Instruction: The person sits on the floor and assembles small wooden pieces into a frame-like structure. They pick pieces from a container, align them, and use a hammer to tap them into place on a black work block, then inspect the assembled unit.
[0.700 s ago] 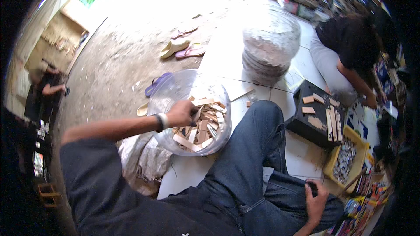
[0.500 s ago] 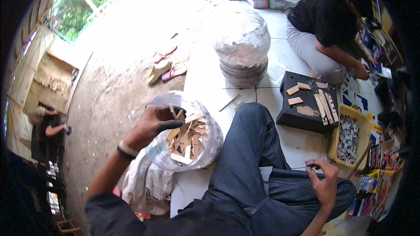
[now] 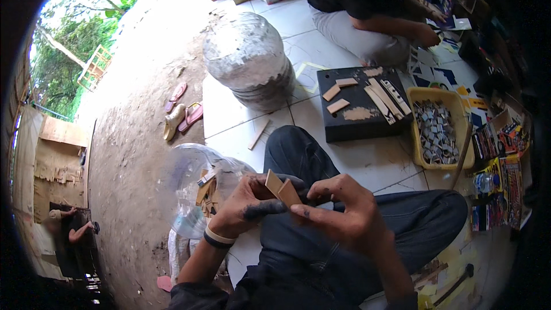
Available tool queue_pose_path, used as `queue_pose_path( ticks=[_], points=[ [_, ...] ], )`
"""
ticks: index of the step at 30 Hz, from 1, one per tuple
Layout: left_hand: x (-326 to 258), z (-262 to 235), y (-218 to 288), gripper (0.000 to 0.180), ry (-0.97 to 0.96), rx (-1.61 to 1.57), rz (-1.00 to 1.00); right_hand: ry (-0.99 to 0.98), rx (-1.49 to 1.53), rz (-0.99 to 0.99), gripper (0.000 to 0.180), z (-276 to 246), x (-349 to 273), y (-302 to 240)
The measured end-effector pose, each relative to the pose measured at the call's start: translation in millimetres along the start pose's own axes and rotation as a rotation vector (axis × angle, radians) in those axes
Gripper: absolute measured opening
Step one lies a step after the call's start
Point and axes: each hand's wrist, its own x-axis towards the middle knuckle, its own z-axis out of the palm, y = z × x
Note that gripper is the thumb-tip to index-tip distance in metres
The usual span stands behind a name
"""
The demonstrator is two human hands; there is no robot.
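My left hand (image 3: 252, 200) is closed in front of my lap, its fingers and thumb around small flat wooden pieces (image 3: 274, 182) that stick up from the grip. Two pieces show, tilted apart; any others are hidden by the fingers. My right hand (image 3: 350, 215) meets it from the right, fingers curled, with its thumb and fingertips at the nearer wooden piece (image 3: 289, 194). Dark stains mark the fingers of both hands. Beside my left wrist, a clear plastic tub (image 3: 182, 195) holds more wooden pieces (image 3: 208, 189), partly hidden by my hand.
Ahead is a black block (image 3: 344, 133) bearing wooden pieces and strips. A yellow basin (image 3: 420, 158) of small metallic pieces stands right of it. Beyond sit a wrapped bundle (image 3: 247, 57) and a co-worker (image 3: 361, 17). A hammer (image 3: 456, 281) lies lower right; sandals (image 3: 189, 117) lie left.
My left hand has come from over the tub to my lap with wooden pieces. My right hand has moved left from my knee to meet it. The view has turned right.
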Motion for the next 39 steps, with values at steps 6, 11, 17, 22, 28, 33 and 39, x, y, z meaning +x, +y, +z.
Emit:
queue_pose_path(
  ticks=[6,11,17,22,28,33,39],
  points=[
    [25,12,-26,0.040,-0.118,-0.056,-0.081,0.035,0.008,0.042,0.035,-15,-27,24],
    [38,21,-30,0.034,-0.164,0.016,-0.145,-0.121,0.068,0.056,0.039,-26,-38,41],
    [47,27,-23,0.034,-0.238,0.180,-0.233,-0.130,0.184,0.112,0.046,-28,-47,46],
    [56,35,-37,0.040,-0.115,-0.203,-0.281,-0.108,0.189,0.127,0.045,-32,-51,51],
    [57,38,-49,0.044,-0.041,-0.250,-0.268,-0.077,0.191,0.147,0.045,-33,-54,56],
    [58,40,-48,0.042,-0.055,-0.232,-0.235,-0.087,0.214,0.157,0.046,-33,-55,58],
    [61,44,-42,0.040,-0.090,-0.146,-0.218,-0.117,0.077,0.154,0.049,-39,-55,58]
  ],
)
